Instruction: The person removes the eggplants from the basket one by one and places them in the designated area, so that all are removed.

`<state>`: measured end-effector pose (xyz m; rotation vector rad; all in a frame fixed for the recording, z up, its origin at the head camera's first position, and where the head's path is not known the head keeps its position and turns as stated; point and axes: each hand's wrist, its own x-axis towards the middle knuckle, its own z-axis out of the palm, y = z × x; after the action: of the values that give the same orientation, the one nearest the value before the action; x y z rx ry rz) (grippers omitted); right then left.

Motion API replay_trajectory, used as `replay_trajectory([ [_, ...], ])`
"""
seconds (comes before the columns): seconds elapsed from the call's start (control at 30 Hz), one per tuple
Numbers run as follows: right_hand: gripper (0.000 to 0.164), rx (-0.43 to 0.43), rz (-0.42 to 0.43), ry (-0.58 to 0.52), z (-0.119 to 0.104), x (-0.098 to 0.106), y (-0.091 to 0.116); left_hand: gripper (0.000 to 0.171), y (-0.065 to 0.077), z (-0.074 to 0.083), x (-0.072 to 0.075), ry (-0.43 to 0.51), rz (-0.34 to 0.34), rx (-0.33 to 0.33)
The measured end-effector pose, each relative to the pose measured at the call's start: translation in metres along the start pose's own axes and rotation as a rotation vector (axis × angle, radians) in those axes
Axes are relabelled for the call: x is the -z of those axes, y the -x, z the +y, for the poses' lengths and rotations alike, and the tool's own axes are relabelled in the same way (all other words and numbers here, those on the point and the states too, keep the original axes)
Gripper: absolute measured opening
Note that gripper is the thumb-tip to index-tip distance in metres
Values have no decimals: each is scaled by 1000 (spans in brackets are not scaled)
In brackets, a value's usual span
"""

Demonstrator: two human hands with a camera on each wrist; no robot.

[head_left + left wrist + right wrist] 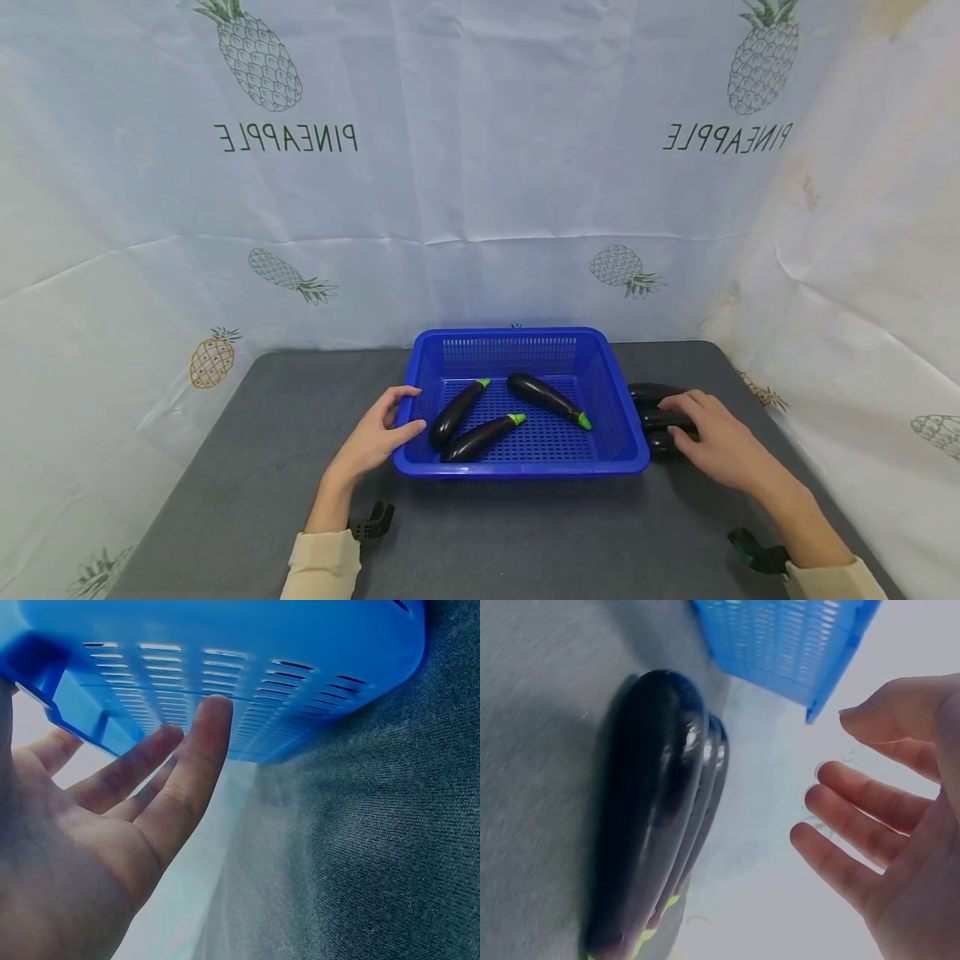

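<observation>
A blue plastic basket [521,469] stands on the dark tabletop with three eggplants inside: one at left [456,414], one in front [480,439], one at right [547,398]. My left hand [375,433] holds the basket's left rim by thumb and index finger; in the left wrist view the other fingers [202,742] lie along its slotted outer wall. Three more eggplants [649,810] lie side by side right of the basket. Over them hovers my right hand [716,442], fingers loosely spread and apart from them in the right wrist view.
A grey-black table [300,467] carries everything. White cloth printed with pineapples [480,192] hangs behind it and along both sides. Black wrist straps [371,521] sit on both forearms, below cream sleeves [322,567].
</observation>
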<state>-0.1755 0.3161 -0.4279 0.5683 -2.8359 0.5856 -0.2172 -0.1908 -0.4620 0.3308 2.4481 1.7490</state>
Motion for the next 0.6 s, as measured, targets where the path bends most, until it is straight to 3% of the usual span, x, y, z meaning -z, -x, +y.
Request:
replay_trajectory([
  [0.13, 29, -4, 25, -69, -5, 0, -2, 52, 0, 0, 0, -1, 4, 6],
  [0.37, 41, -66, 6, -231, -16, -3, -6, 53, 0, -2, 0, 3, 3, 6],
  [0.6, 46, -72, 0, -301, -19, -15, -11, 53, 0, -3, 0, 7, -1, 2],
])
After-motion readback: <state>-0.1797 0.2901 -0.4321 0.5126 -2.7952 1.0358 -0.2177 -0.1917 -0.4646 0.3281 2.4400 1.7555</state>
